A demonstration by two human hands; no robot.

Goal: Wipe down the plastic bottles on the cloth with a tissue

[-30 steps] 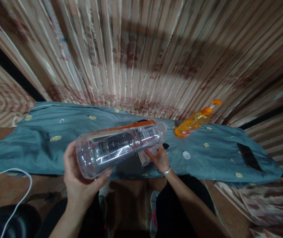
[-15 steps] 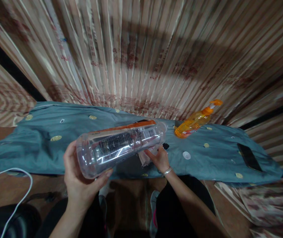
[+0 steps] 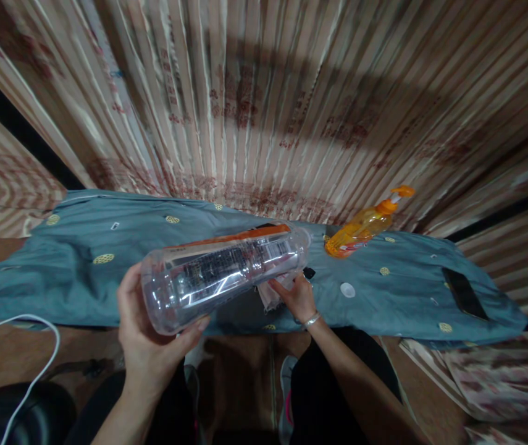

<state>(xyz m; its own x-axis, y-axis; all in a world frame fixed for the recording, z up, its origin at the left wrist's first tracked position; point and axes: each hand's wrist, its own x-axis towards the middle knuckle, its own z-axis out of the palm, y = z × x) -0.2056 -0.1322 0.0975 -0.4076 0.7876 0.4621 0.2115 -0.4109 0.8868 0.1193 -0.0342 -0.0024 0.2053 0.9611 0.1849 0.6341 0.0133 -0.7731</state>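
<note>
My left hand (image 3: 147, 334) is wrapped around the base end of a large clear plastic bottle (image 3: 226, 278) with an orange-edged label. The bottle lies tilted in the air, its neck pointing right and slightly up. Below the neck, my right hand (image 3: 298, 298) is closed, fingers partly hidden behind the bottle. By its fingertips a pale, crumpled-looking thing (image 3: 269, 298) shows, mostly covered; its kind is unclear. A small white round disc, cap-like (image 3: 347, 290), lies on the cloth right of my right hand. Beyond it stands a pump bottle (image 3: 356, 233) of orange liquid.
A teal patterned cloth (image 3: 83, 284) covers the low surface before me. A dark phone (image 3: 465, 293) lies at its right end. Striped curtains (image 3: 264, 111) hang close behind. A white cable (image 3: 53, 330) loops at lower left.
</note>
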